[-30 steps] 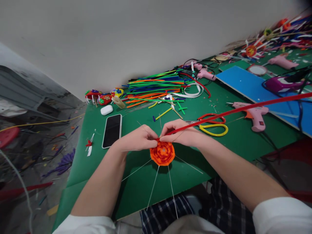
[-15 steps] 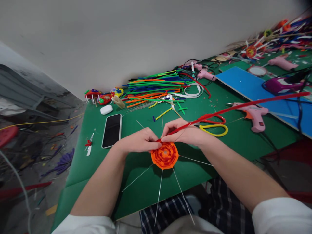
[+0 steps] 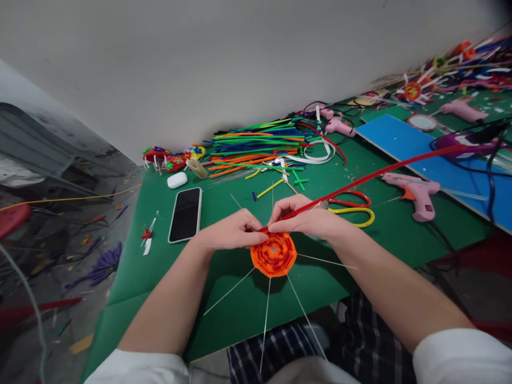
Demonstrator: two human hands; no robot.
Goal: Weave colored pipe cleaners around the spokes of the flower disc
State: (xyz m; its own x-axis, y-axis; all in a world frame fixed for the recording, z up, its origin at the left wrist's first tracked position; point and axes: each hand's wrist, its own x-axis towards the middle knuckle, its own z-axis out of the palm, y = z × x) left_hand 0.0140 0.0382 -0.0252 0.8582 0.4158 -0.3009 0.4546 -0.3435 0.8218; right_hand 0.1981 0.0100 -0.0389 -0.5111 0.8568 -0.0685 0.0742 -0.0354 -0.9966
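Observation:
An orange and red woven disc (image 3: pixel 275 257) with thin pale spokes sticking out all round is between my hands, over the green table. My left hand (image 3: pixel 236 230) pinches the disc's upper left rim with thumb and fingers. At the top edge, my right hand (image 3: pixel 300 216) is closed on a red pipe cleaner (image 3: pixel 372 175), whose long free end slants up to the right. Fingers of both hands nearly meet and hide where the pipe cleaner joins the disc. Behind my right wrist lie scissors (image 3: pixel 368 217) with red and yellow handles, their blades partly hidden.
A phone (image 3: pixel 185 215) and a white earbud case (image 3: pixel 177 180) lie left on the green table (image 3: pixel 160 277). Coloured pipe cleaners (image 3: pixel 256 144) are piled at the back. A pink glue gun (image 3: pixel 420 194) lies right, beside a blue board (image 3: pixel 400 136).
The view has shifted slightly. The red pipe cleaner's free end has swung a little lower and nearer to the left. Both hands keep their grip at the disc's top edge.

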